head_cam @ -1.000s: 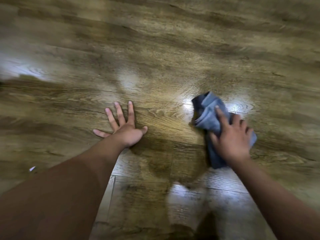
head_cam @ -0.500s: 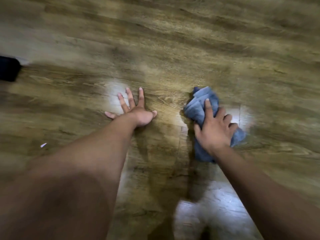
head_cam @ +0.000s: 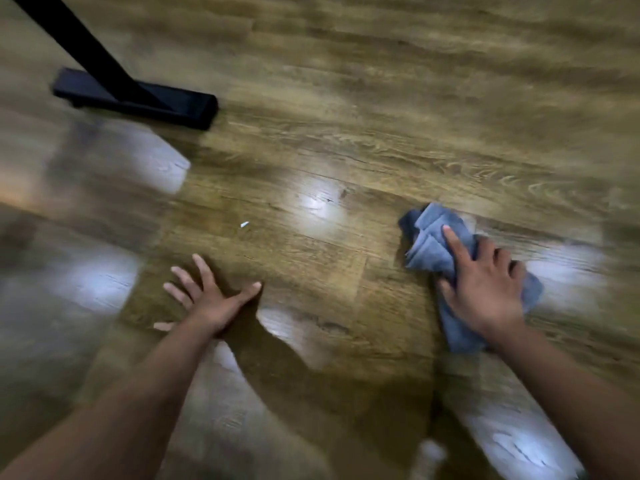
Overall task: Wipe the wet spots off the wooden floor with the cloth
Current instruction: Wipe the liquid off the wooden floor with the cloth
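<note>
A black stand foot (head_cam: pixel 138 98) is seen on the wooden floor (head_cam: pixel 381 98), far left of the blue cloth (head_cam: pixel 433 244). The left hand (head_cam: pixel 211 303) is laid flat, fingers spread. The crumpled cloth is pressed under the right hand (head_cam: pixel 485 292), index finger extended across it, other fingers curled over its right edge.

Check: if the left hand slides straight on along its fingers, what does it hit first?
Likely nothing near: left hand points up-left over bare floor; the black stand base lies roughly in that line, well beyond.

The black pole (head_cam: pixel 69 39) leaves the top-left corner; the right hand (head_cam: pixel 485 289) hides the cloth's (head_cam: pixel 433 244) middle; edges blur.
</note>
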### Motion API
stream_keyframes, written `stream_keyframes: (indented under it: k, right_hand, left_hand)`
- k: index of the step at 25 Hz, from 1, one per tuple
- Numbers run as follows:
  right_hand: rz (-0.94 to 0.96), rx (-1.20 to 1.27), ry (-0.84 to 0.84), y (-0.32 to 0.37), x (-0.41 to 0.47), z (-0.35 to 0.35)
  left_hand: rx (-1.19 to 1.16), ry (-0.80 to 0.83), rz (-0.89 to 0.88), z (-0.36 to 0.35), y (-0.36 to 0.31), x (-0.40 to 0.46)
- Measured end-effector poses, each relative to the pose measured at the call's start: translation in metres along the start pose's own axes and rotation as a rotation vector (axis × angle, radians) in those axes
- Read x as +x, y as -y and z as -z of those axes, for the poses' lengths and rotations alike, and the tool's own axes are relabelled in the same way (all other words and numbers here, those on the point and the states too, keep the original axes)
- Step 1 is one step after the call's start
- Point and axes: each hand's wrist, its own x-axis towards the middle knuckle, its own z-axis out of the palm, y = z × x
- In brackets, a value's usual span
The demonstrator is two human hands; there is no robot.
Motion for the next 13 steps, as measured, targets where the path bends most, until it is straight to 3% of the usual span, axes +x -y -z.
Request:
stream_keyframes:
  k: [4, 7, 9, 13]
  right_hand:
    - [-0.375, 0.145, -0.067, 0.032, 0.069, -0.001]
    - [-0.447, 0.178, -0.038, 0.083, 0.104, 0.001]
    - [-0.303, 0.122, -0.024, 0.127, 0.11, 0.006]
    - [0.188, 0.065, 0.011, 0.224, 0.062, 0.002]
  left_hand:
    - [-0.001, 0.089, -0.035, 0.004, 0.021, 0.023]
    - [-0.008, 0.101, -0.044, 0.002, 0.024, 0.024]
    - [0.005, 0.092, -0.049, 0.001, 0.027, 0.027]
    - [-0.041, 0.104, -0.019, -0.002, 0.026, 0.034]
